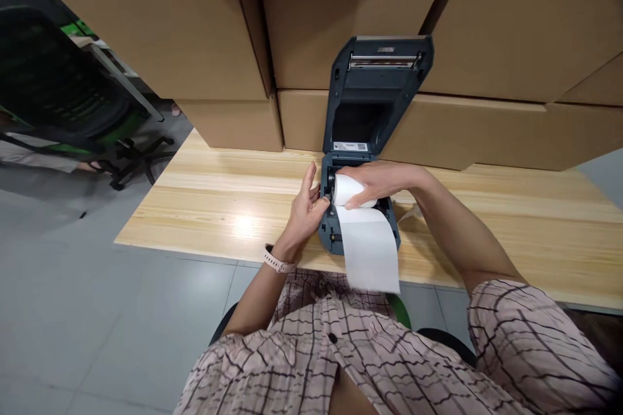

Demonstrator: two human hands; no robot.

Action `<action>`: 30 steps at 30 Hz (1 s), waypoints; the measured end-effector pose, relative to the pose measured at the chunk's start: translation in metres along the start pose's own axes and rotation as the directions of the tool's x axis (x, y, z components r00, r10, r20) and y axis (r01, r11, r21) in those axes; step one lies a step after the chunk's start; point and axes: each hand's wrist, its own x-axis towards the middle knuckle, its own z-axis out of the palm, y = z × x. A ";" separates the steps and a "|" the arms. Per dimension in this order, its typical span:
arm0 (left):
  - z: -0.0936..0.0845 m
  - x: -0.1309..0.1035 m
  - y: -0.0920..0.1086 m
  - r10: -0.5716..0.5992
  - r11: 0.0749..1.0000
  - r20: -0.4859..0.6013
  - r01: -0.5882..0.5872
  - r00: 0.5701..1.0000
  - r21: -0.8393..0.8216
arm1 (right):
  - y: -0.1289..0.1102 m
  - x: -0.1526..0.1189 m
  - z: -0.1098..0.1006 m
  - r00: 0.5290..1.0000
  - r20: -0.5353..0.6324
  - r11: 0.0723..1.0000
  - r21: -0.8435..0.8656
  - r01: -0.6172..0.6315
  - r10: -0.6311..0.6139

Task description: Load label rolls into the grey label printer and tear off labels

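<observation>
A dark blue-grey printer (335, 245) stands on the wooden table with its lid (377, 87) raised. Inside its base lies a white paper roll (346, 188), and a loose strip of that paper (370, 253) hangs forward over the table's front edge. My right hand (372, 183) is closed over the roll, fingers on its top and front. At the printer's left side, my left hand (307, 207) touches the inner rim with its thumb, its fingers spread and holding nothing. The far end of the roll is hidden under my right hand.
Large cardboard boxes (160, 32) are stacked along the back of the wooden table (219, 207), close behind the raised lid. A black office chair (63, 84) stands on the grey floor at the left. A thin strip lies right of the printer.
</observation>
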 end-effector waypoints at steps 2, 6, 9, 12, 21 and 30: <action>0.000 0.001 0.000 -0.014 1.000 -0.002 0.014 1.000 0.013 | 0.006 0.006 0.007 1.000 -0.013 1.000 0.002 -0.012 0.012; 0.001 0.001 0.000 -0.031 1.000 -0.011 0.031 0.999 0.005 | 0.005 -0.003 0.029 0.955 -0.287 0.998 -0.019 0.065 -0.067; 0.003 0.000 0.000 -0.035 0.999 -0.026 0.035 0.999 -0.011 | -0.013 -0.031 0.056 0.880 -0.453 0.989 -0.026 0.148 -0.143; 0.004 -0.001 0.001 -0.024 0.999 -0.027 0.023 0.999 -0.024 | -0.041 -0.062 0.090 0.871 -0.458 0.981 -0.015 0.191 -0.177; 0.004 -0.003 0.004 -0.029 0.999 -0.012 0.028 1.000 -0.037 | -0.092 -0.076 0.149 0.799 -0.601 0.999 -0.034 -0.011 -0.012; 0.001 -0.002 -0.006 0.056 0.998 0.000 -0.056 0.998 0.012 | -0.109 -0.074 0.148 0.712 -0.699 0.967 -0.222 -0.127 -0.066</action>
